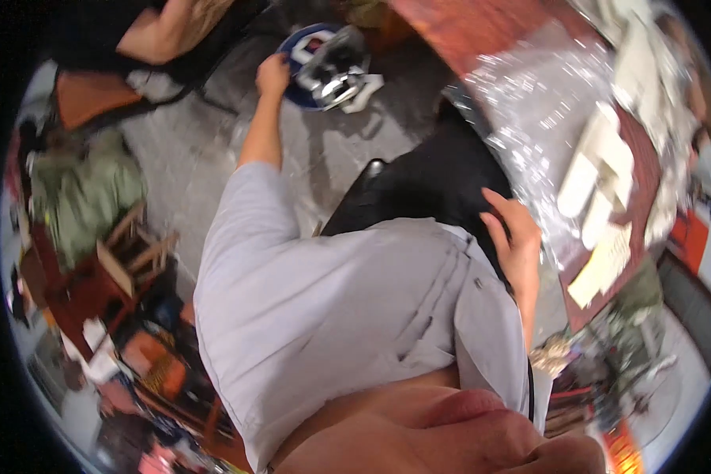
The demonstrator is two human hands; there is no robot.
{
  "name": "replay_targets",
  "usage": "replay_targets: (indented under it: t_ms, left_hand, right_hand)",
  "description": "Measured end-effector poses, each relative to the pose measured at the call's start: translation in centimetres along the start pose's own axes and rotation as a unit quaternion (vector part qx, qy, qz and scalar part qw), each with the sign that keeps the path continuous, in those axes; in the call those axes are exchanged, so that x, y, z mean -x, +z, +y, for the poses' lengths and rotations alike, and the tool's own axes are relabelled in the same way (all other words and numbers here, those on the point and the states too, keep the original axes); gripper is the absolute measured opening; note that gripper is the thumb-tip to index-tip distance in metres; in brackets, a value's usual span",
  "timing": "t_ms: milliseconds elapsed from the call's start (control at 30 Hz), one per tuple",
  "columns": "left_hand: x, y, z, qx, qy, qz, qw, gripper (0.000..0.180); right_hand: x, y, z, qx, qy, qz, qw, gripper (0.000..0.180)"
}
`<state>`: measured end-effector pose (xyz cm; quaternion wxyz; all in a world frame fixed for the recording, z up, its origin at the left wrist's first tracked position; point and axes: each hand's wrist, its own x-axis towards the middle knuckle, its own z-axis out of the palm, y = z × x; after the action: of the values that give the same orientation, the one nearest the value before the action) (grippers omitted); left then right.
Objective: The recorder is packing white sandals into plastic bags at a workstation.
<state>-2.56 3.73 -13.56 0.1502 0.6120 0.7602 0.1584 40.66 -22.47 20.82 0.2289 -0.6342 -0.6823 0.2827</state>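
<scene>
Several furnishings, far left: an orange-brown panel [95,96] towards the top, a crumpled green cloth [83,193] below it, then a small wooden frame [134,253] beside a dark red-brown wooden piece [75,296]; the fisheye rim bends and blurs them.
Lower left clutter: a white cloth [95,338] near an orange item [146,355], whose kind I cannot tell.
Co-worker: a bare forearm [162,35] and dark clothing at the upper left, apart from the wearer's own arms.
Floor: grey floor [178,162], marked with paler patches, between the furniture and the wearer.
Left hand [272,77]: at the end of an outstretched arm, fingers closed on the edge of the blue round item.
Blue round item [292,88]: near the top, left of centre, with its left edge in the left hand; whether it is a basin or a seat, I cannot tell.
On the blue item: crumpled shiny clear plastic [336,67] and white pieces, one jutting past the right edge.
Wearer's clothing: a light grey short-sleeved shirt [340,300] above black trousers [442,178].
Right hand [517,233]: beside the trousers, near the table; fingers loosely bent, a modest gap between thumb and forefinger; the palm is hidden.
Table [466,39]: red-brown, running down the right side, partly under a clear plastic sheet [541,118].
On the table: white glove-like pieces [581,182], a cream cloth piece [604,265] below them, and whitish fabric [644,79] towards the far edge.
Far right: a red-orange item [691,241], blurred.
</scene>
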Motion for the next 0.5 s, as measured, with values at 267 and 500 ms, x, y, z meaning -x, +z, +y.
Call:
replay_targets:
  t_ms: [267,500]
  left_hand:
    - [8.0,-5.5,12.5,0.273,0.082,0.209,0.935,0.017]
    - [13.2,-13.7,28.3,0.409,0.251,0.261,0.837,0.017]
  right_hand:
    - [3.3,-4.4,2.2,-0.150,0.010,0.086,0.985,0.034]
    - [5.9,-9.3,7.4,-0.105,0.047,0.249,0.962,0.023]
